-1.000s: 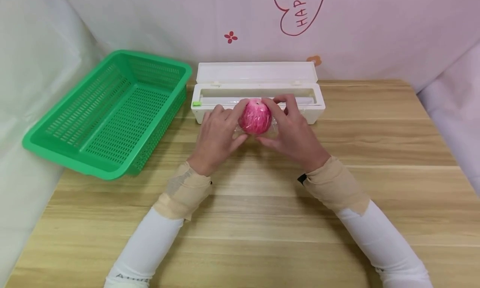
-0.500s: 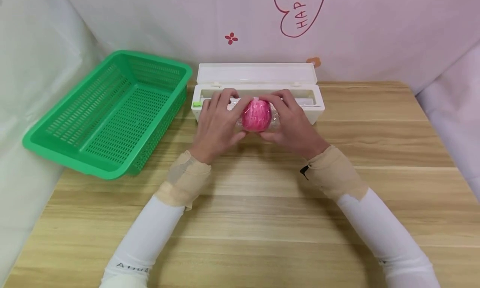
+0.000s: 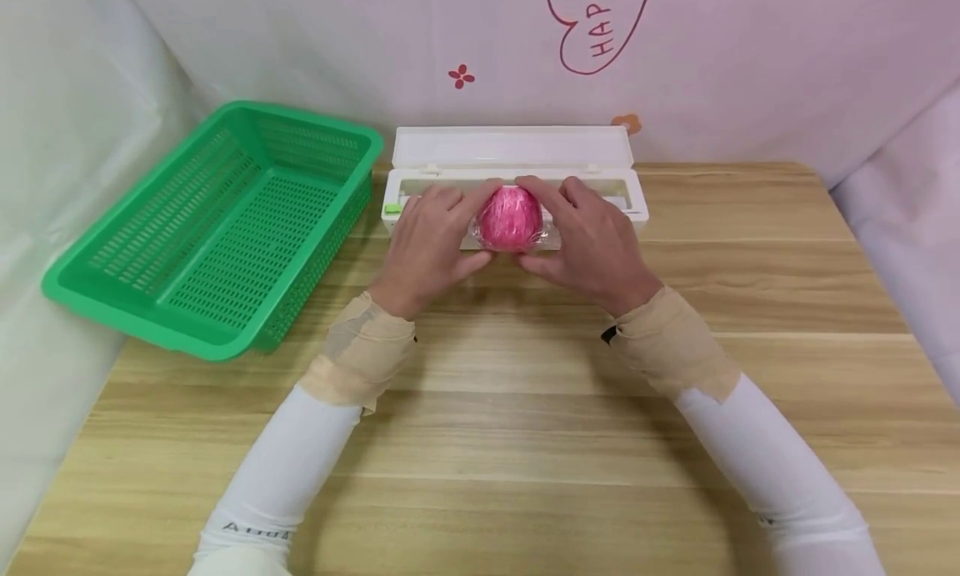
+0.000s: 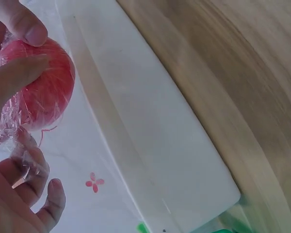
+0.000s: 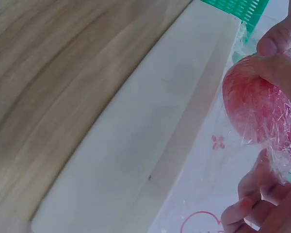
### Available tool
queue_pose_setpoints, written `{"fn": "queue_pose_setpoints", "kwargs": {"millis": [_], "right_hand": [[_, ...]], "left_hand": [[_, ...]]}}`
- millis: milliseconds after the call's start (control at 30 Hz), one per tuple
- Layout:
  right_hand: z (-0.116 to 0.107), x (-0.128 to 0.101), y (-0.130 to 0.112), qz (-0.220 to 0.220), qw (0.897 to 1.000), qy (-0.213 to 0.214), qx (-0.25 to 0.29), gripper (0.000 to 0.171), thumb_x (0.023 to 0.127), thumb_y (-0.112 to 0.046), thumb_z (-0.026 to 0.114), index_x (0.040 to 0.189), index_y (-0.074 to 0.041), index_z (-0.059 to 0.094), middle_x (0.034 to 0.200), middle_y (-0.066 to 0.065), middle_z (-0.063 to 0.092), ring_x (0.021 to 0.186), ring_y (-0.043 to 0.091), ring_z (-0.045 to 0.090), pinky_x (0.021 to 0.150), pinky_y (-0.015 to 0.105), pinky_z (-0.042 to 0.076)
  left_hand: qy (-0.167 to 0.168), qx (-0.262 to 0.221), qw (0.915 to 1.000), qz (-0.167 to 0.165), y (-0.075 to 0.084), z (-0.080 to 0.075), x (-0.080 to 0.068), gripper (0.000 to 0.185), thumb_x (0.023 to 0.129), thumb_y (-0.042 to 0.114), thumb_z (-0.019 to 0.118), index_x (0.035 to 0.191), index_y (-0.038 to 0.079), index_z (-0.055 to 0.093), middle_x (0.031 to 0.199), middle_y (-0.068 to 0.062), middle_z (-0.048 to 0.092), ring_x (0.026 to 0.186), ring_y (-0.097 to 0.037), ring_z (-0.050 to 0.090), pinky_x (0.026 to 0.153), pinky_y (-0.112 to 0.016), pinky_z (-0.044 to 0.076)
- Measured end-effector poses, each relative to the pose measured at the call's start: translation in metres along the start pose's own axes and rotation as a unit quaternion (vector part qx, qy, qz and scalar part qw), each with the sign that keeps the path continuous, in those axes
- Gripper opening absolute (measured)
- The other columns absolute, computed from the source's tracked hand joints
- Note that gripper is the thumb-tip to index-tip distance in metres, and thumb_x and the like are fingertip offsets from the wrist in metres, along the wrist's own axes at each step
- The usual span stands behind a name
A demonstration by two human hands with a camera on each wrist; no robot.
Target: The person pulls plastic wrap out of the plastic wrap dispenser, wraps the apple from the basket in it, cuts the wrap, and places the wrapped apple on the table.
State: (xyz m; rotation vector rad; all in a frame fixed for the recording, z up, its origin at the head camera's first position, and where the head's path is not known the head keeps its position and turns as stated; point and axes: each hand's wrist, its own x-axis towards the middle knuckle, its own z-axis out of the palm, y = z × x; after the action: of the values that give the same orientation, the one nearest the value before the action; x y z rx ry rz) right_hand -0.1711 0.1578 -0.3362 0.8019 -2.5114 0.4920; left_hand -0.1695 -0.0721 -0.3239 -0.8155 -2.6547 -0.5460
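Change from the earlier frames: both hands and the apple have moved up the frame, away from the table's near edge. The apple now sits against the front wall of the dispenser, where one second ago it was held lower, over bare wood. The basket and dispenser lie much as before.

Item 1. Green basket (image 3: 217,226), left of the frame. Slotted plastic, rectangular, resting partly over the table's left edge. Nothing is seen inside it.

Item 2. Left hand (image 3: 431,242), left of centre. Fingers curled round the left side of the apple, thumb below; the left wrist view shows a thumb and fingertip pressed on the wrapped skin.

Item 3. Apple (image 3: 510,217), centre, upper half of the frame. Pink-red, covered in clear cling film (image 4: 12,124) that bunches in loose folds at the underside. Held between both hands, just above the table (image 3: 525,443) and directly in front of the dispenser.

Item 4. Cling-film dispenser (image 3: 420,213), centre, behind the apple. White, long, lid standing open against the backdrop; the trough holds a roll, mostly hidden by the hands. A small green tab shows at its left end.

Item 5. Right hand (image 3: 592,242), right of centre. Fingers wrapped round the apple's right side, gripping it through the film.
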Motion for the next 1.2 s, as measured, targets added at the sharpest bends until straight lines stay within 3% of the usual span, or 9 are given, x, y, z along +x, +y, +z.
{"fn": "queue_pose_setpoints", "kwargs": {"millis": [100, 267, 433, 633, 800, 1000, 1200], "right_hand": [[-0.004, 0.001, 0.0, -0.01, 1.0, -0.002, -0.03, 0.08, 0.079, -0.041, 0.091, 0.147, -0.015, 0.056, 0.086, 0.012, 0.067, 0.065, 0.024, 0.053, 0.054, 0.038, 0.05], [-0.008, 0.007, 0.0, -0.014, 0.998, -0.016, -0.051, 0.082, 0.08, -0.047, 0.089, 0.146, -0.013, 0.054, 0.068, 0.007, 0.062, 0.056, 0.02, 0.049, 0.048, 0.036, 0.043], [-0.012, 0.018, 0.005, -0.015, 0.999, 0.003, -0.037, 0.084, 0.078, -0.046, 0.091, 0.144, -0.008, 0.054, 0.062, 0.01, 0.06, 0.052, 0.025, 0.053, 0.052, 0.043, 0.052], [-0.02, 0.027, 0.012, -0.002, 1.0, 0.002, 0.002, 0.08, 0.077, -0.043, 0.092, 0.139, -0.007, 0.056, 0.067, 0.011, 0.063, 0.054, 0.026, 0.054, 0.054, 0.04, 0.049], [-0.025, 0.036, 0.017, -0.006, 1.0, -0.015, 0.003, 0.071, 0.08, -0.046, 0.088, 0.135, -0.009, 0.062, 0.069, 0.01, 0.063, 0.057, 0.024, 0.051, 0.055, 0.036, 0.042], [-0.03, 0.054, 0.024, -0.016, 0.999, -0.038, 0.025, 0.068, 0.083, -0.047, 0.085, 0.134, -0.007, 0.066, 0.079, 0.009, 0.069, 0.064, 0.023, 0.054, 0.061, 0.035, 0.044], [-0.039, 0.069, 0.031, -0.005, 0.995, -0.082, 0.062, 0.07, 0.085, -0.045, 0.086, 0.139, -0.006, 0.064, 0.092, 0.009, 0.074, 0.069, 0.022, 0.053, 0.065, 0.032, 0.044]], "left_hand": [[-0.006, -0.005, 1.0, -0.001, 0.002, -0.002, 0.003, 0.079, 0.083, 0.03, 0.092, 0.152, 0.013, 0.056, 0.129, -0.009, 0.076, 0.107, -0.028, 0.065, 0.09, -0.043, 0.055], [-0.021, 0.004, 0.9998, -0.004, 0.002, -0.008, 0.008, 0.077, 0.085, 0.029, 0.089, 0.152, 0.013, 0.054, 0.1, -0.009, 0.077, 0.084, -0.026, 0.054, 0.073, -0.04, 0.048], [-0.024, 0.006, 0.9996, -0.016, 0.0, -0.015, 0.015, 0.076, 0.088, 0.031, 0.085, 0.153, 0.012, 0.05, 0.084, -0.009, 0.066, 0.08, -0.026, 0.055, 0.071, -0.042, 0.052], [-0.028, 0.018, 0.9994, -0.011, 0.0, -0.023, 0.025, 0.078, 0.09, 0.038, 0.081, 0.156, 0.015, 0.047, 0.084, -0.01, 0.066, 0.08, -0.027, 0.056, 0.067, -0.041, 0.052], [-0.044, 0.017, 0.9989, 0.0, -0.001, -0.033, 0.036, 0.07, 0.09, 0.042, 0.081, 0.149, 0.017, 0.055, 0.085, -0.008, 0.068, 0.079, -0.026, 0.056, 0.066, -0.04, 0.052], [-0.084, 0.021, 0.9959, -0.024, -0.004, -0.045, 0.051, 0.069, 0.09, 0.05, 0.079, 0.147, 0.021, 0.054, 0.093, -0.006, 0.07, 0.081, -0.024, 0.061, 0.067, -0.042, 0.056], [-0.101, 0.027, 0.994, -0.032, -0.005, -0.052, 0.065, 0.068, 0.091, 0.053, 0.078, 0.147, 0.022, 0.055, 0.098, -0.003, 0.072, 0.084, -0.023, 0.059, 0.071, -0.045, 0.055]]}}
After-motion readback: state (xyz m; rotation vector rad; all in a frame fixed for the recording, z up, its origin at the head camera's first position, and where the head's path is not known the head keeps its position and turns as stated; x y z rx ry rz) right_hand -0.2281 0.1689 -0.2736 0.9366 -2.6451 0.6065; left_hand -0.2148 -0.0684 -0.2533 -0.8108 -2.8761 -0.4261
